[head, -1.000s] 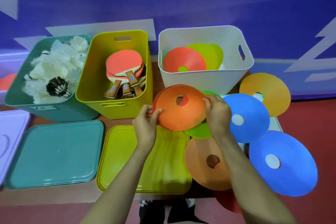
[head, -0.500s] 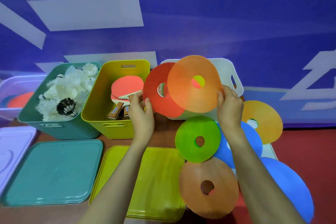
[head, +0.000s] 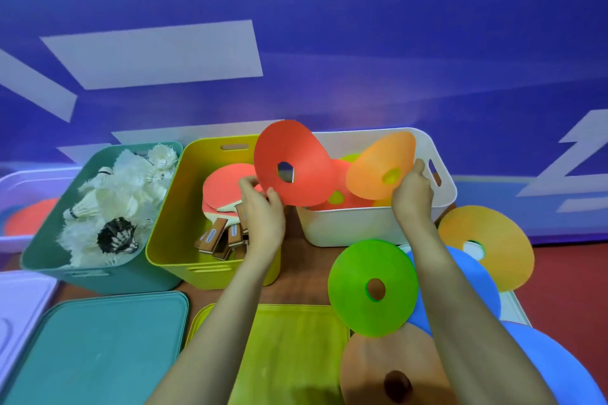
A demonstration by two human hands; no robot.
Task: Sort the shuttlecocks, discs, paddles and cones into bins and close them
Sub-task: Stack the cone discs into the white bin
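Edgewise, left hand (head: 263,212) pinches red disc (head: 307,151), right hand (head: 411,197) orange disc (head: 375,164).

I take this for a sports hall: a blue wall (head: 394,26) with white graphics, a red floor (head: 566,289), heaps of shuttlecocks (head: 131,181) and table-tennis paddles (head: 227,184).

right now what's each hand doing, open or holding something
Left hand: pinching the red disc at its lower edge.
Right hand: holding the orange disc by its edge, over the white bin.
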